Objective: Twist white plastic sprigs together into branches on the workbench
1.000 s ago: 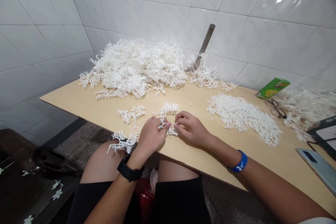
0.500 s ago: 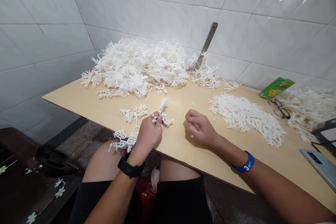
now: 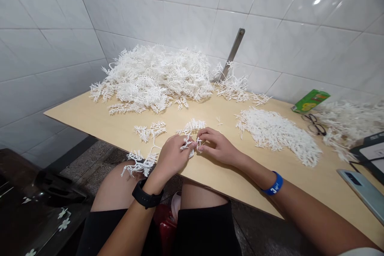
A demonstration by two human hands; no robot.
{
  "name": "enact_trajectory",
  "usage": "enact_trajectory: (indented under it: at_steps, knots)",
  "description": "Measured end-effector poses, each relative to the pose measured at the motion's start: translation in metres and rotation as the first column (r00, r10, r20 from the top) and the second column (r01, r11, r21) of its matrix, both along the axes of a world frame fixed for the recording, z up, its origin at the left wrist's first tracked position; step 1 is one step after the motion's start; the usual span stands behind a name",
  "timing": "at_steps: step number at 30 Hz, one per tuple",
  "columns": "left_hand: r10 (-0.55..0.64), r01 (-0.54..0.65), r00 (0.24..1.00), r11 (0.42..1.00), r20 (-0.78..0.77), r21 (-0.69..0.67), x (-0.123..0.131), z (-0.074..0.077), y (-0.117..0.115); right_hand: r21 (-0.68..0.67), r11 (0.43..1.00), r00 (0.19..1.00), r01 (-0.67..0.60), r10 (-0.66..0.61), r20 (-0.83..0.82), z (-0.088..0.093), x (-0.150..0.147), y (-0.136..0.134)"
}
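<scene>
My left hand [image 3: 173, 155], with a black watch on the wrist, is closed on a white branched plastic sprig [image 3: 192, 125] above the near part of the table. My right hand [image 3: 221, 148], wearing a blue wristband, meets it from the right. Its thumb and fingers pinch a small twig of the same sprig; the exact grip is partly hidden. Left of my left hand lies another white branched piece [image 3: 151, 131], joined by a thin stem to a cluster [image 3: 141, 165] over the table's edge and my knee.
A large heap of white sprigs [image 3: 156, 78] stands at the back against tiles. Small cut-looking white bits [image 3: 279, 134] lie in a pile at right. Beyond are a green box [image 3: 311, 101], glasses [image 3: 314, 124], more white sprigs [image 3: 357, 122] and a phone [image 3: 361, 194]. A metal bar [image 3: 233, 54] leans behind.
My right hand has moved left from above the bare table to the sprig in my left hand, its fist loosening into a pinch. Another small bit lies on the table beyond it.
</scene>
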State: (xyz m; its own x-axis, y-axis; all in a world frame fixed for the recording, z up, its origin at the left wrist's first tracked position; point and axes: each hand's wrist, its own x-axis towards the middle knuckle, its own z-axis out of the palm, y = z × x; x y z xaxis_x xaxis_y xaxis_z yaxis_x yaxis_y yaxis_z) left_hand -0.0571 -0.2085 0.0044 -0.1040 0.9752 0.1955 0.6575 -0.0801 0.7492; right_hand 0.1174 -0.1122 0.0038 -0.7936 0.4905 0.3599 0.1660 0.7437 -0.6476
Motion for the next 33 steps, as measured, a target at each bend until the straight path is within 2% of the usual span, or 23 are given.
enact_trajectory:
  at_steps: [6,12,17,24,28,33]
  knots:
    - [-0.027,0.028,0.998,0.999,-0.056,0.017,0.0021,0.0037,-0.0007,0.01,0.994,0.993,-0.111,0.111,0.047,0.0048,-0.0019,-0.0041]
    - [-0.071,0.073,0.996,0.997,-0.047,0.036,0.0021,0.0034,-0.0006,-0.005,0.994,0.993,-0.112,0.112,0.04,0.0032,-0.0035,-0.0053]
    - [-0.041,0.043,0.993,0.999,-0.108,0.016,0.0029,0.0028,-0.0005,0.029,0.996,0.995,-0.086,0.084,0.057,0.0016,-0.0004,-0.0071]
    - [0.029,-0.032,0.985,0.999,-0.169,-0.014,0.0055,0.0021,0.0007,0.26,0.964,0.998,-0.057,0.047,0.043,0.0034,0.0013,-0.0092]
    - [0.07,-0.072,0.987,0.997,-0.146,-0.013,0.0062,-0.0015,0.0028,0.457,0.889,0.998,-0.038,0.013,0.058,0.0048,0.0025,-0.0081]
    - [0.085,-0.087,0.988,0.996,-0.13,-0.012,0.0079,-0.0027,0.0037,0.556,0.828,0.996,-0.068,0.027,0.082,0.0049,0.0041,-0.0054]
